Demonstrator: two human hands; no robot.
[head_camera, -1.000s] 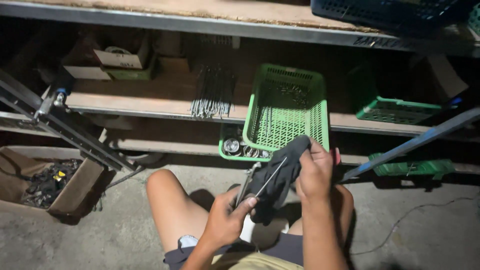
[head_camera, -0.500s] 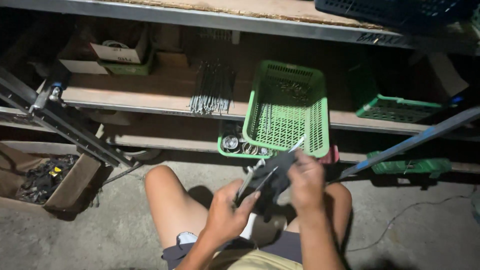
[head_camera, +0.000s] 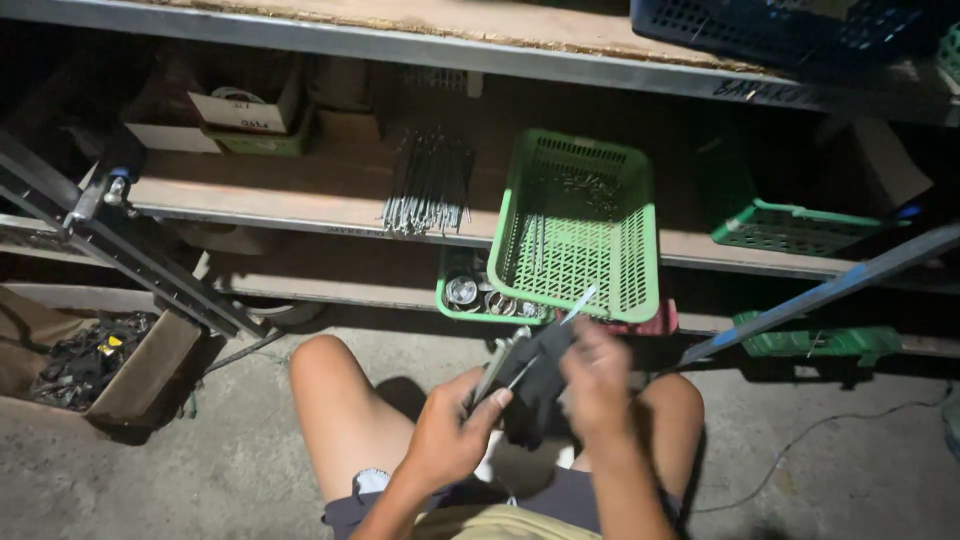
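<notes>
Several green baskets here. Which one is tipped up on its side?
The big light-green basket in the middle, leaning on the shelf edge just above the hands. The darker green basket to its right sits flat.

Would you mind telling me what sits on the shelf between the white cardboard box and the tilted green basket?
In the head view, a bundle of thin metal rods lies between the white cardboard box and the tilted green basket.

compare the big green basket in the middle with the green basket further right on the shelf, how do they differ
The middle green basket is bright, fully lit and tipped up, its front hanging over the shelf edge; the right green basket is darker, half in shadow and sits flat on the shelf. The middle one shows its whole mesh floor, with thin metal rods in it; the right one shows mostly its rim and front wall, contents hidden. Both are green perforated plastic.
</notes>
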